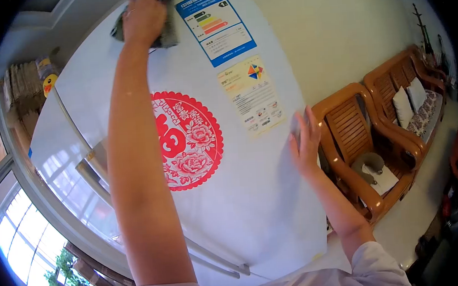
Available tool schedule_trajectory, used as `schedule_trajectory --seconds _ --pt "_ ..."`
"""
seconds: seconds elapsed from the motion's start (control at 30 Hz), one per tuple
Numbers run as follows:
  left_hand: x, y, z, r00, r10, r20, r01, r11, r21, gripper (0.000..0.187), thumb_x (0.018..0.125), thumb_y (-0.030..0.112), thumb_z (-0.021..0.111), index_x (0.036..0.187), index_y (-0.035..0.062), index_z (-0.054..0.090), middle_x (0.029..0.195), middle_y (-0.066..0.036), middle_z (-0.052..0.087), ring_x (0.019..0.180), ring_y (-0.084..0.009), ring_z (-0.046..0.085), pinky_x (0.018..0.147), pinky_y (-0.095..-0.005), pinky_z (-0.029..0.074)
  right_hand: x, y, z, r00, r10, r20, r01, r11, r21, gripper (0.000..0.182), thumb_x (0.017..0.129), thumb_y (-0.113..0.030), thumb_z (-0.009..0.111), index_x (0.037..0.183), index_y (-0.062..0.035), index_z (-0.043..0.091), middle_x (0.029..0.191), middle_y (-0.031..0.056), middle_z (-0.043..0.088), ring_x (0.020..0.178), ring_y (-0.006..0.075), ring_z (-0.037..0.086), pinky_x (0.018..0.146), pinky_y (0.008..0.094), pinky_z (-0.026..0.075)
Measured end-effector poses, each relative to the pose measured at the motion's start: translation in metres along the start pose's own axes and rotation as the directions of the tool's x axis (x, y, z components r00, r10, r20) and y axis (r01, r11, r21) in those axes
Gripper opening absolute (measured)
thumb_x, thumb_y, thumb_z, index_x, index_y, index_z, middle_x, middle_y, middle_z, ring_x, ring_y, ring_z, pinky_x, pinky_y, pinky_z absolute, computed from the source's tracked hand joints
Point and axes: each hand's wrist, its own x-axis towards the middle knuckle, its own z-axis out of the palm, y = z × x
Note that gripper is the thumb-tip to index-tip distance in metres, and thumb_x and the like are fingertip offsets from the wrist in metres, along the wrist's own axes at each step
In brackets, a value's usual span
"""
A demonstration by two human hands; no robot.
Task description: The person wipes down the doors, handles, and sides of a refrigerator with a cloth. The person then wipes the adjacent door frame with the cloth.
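Note:
A white fridge door (253, 194) fills the middle of the head view. My left hand (143, 17) reaches up near its top and presses a grey cloth (169, 34) against the door. My right hand (305, 141) grips the door's right edge, fingers apart and flat on it. On the door are a round red paper-cut decoration (187, 140), a blue energy label (215, 24) and a yellow sticker (252, 95).
Wooden armchairs (366, 150) with cushions (410, 100) stand along the wall at the right, one holding a grey bowl-like object and paper (372, 168). Cardboard boxes (26, 84) sit above the fridge at the left. A window (14, 229) is at the lower left.

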Motion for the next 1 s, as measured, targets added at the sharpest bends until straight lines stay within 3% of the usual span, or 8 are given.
schedule_trajectory --seconds 0.03,0.3,0.5,0.53,0.63,0.8,0.87,1.0 --pt "0.002 0.039 -0.020 0.993 -0.119 0.008 0.115 0.929 -0.352 0.046 0.089 0.021 0.045 0.132 0.0074 0.047 0.146 -0.012 0.034 0.129 -0.0397 0.035 0.108 -0.0502 0.029 -0.004 0.002 0.002 1.000 -0.004 0.012 0.003 1.000 0.015 0.049 0.088 -0.019 0.053 0.134 -0.0074 0.044 0.146 0.0218 0.029 0.134 0.0378 0.028 0.107 0.0515 0.023" --pt "0.006 0.116 -0.036 0.979 -0.172 -0.106 0.163 0.983 -0.090 0.057 0.086 0.026 0.050 0.138 0.0052 0.040 0.151 -0.007 0.028 0.129 -0.0373 0.036 0.109 -0.0511 0.026 -0.008 0.012 0.002 0.997 -0.068 0.030 0.066 0.996 0.067 0.049 0.091 -0.020 0.051 0.137 -0.0056 0.041 0.148 0.0250 0.025 0.133 0.0412 0.031 0.106 0.0506 0.028" --pt "-0.021 0.212 -0.045 0.962 0.241 0.131 -0.217 0.960 -0.175 0.060 0.089 0.030 0.044 0.145 0.0098 0.032 0.154 -0.006 0.024 0.143 -0.0335 0.014 0.116 -0.0496 0.012 -0.008 0.016 0.000 0.994 -0.095 0.046 0.089 0.990 0.109 0.048 0.091 -0.017 0.052 0.136 -0.0055 0.042 0.146 0.0271 0.026 0.131 0.0439 0.032 0.106 0.0518 0.029" --pt "-0.035 0.216 -0.037 0.956 0.202 -0.214 -0.253 0.936 -0.245 0.042 0.085 0.021 0.053 0.126 0.0122 0.056 0.141 -0.008 0.043 0.138 -0.0310 0.029 0.109 -0.0428 0.032 -0.009 0.016 -0.001 0.993 -0.109 0.040 0.104 0.989 0.106 0.048 0.091 -0.017 0.052 0.136 -0.0055 0.042 0.145 0.0272 0.027 0.131 0.0441 0.032 0.105 0.0519 0.030" --pt "-0.088 0.266 -0.042 0.963 0.268 -0.034 -0.234 0.762 -0.604 0.043 0.079 0.016 0.055 0.122 0.0143 0.059 0.134 -0.004 0.049 0.140 -0.0278 0.026 0.106 -0.0388 0.039 -0.009 0.017 -0.002 0.990 -0.133 0.043 0.128 0.985 0.118 0.047 0.090 -0.016 0.052 0.136 -0.0054 0.043 0.145 0.0275 0.028 0.131 0.0448 0.032 0.105 0.0521 0.031" --pt "-0.149 0.272 -0.062 0.906 0.419 -0.064 -0.393 0.773 -0.497 0.055 0.076 0.014 0.056 0.130 0.0152 0.053 0.133 -0.005 0.048 0.142 -0.0283 0.020 0.109 -0.0450 0.033 -0.019 0.024 0.003 0.988 -0.127 0.092 0.121 0.990 0.073 0.046 0.090 -0.015 0.051 0.134 -0.0056 0.045 0.143 0.0279 0.030 0.131 0.0457 0.032 0.105 0.0522 0.032" --pt "-0.154 0.250 -0.063 0.985 0.156 0.069 -0.081 0.784 -0.616 0.061 0.075 0.011 0.055 0.135 0.0181 0.048 0.134 -0.007 0.047 0.141 -0.0324 0.021 0.113 -0.0524 0.021 -0.013 0.025 0.001 0.985 -0.166 0.046 0.159 0.979 0.127 0.043 0.090 -0.014 0.051 0.132 -0.0055 0.048 0.143 0.0286 0.030 0.131 0.0464 0.033 0.105 0.0526 0.032" --pt "-0.157 0.203 -0.060 0.944 -0.330 -0.026 0.317 0.924 -0.213 0.059 0.079 0.019 0.056 0.137 0.0151 0.045 0.147 -0.011 0.034 0.133 -0.0460 0.028 0.108 -0.0602 0.018 -0.015 0.023 0.000 0.986 -0.157 0.054 0.147 0.978 0.148 0.042 0.091 -0.014 0.051 0.132 -0.0053 0.048 0.143 0.0277 0.031 0.132 0.0454 0.032 0.106 0.0513 0.032"
